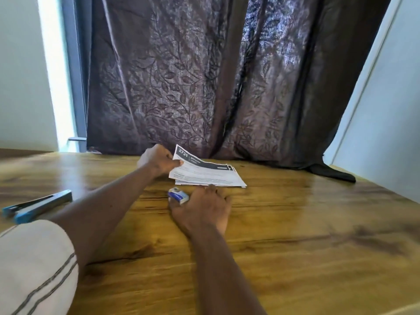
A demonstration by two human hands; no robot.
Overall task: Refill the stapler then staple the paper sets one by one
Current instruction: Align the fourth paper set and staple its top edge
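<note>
I had the left hand [159, 161] pinching a corner of the paper sets [209, 175], light floppy sheets I judged would fan apart unless held there, while the right hand [202, 208] lay flat, holding nothing, against the small staple box [178, 195], the stapler [37, 206] well left of both.

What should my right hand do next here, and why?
Probably pick up the small blue and white box, likely staples: the right hand lies open against it, and the stapler lies opened out off to the left, untouched. The left hand only pinches a corner of the paper stack.
</note>
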